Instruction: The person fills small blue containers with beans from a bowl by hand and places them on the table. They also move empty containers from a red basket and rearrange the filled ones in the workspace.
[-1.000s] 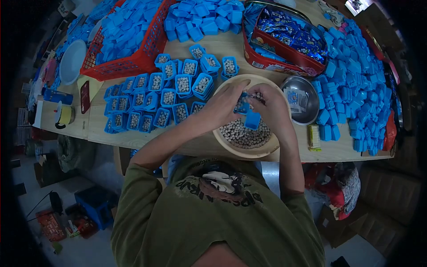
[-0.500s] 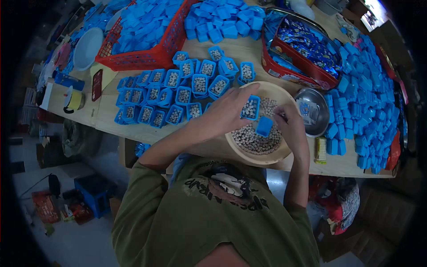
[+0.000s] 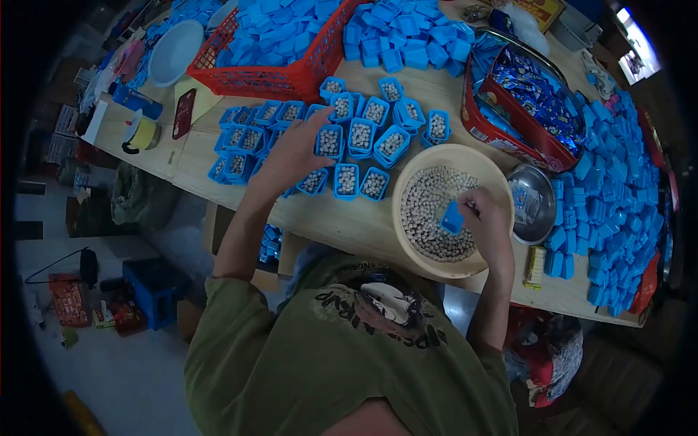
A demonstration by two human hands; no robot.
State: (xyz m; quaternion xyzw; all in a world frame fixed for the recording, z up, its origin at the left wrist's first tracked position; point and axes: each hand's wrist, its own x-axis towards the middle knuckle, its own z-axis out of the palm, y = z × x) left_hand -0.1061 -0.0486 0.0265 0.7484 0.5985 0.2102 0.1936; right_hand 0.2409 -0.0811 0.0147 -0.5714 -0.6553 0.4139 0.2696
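My left hand point(image 3: 297, 149) is over the rows of small blue tubs, thumb and fingers spread around a filled blue tub point(image 3: 329, 141). Pale round beads fill the tubs around it, such as one point(image 3: 346, 180) nearer the table's front edge. My right hand point(image 3: 486, 218) pinches a blue tub point(image 3: 451, 218) above the pale beads point(image 3: 429, 211) in a round cream basin point(image 3: 400, 218). That tub is tilted, and its inside is not clearly visible.
A red basket point(image 3: 291, 82) of blue tubs stands at the back, beside a loose pile point(image 3: 407, 36). Right of it are a red tin point(image 3: 502, 138) with blue packets, a metal bowl point(image 3: 534, 225) and a large heap of blue tubs point(image 3: 611, 189).
My left hand has moved left from the basin to the tub rows with the filled tub. My right hand still holds its tub over the beads. The whole view has shifted.
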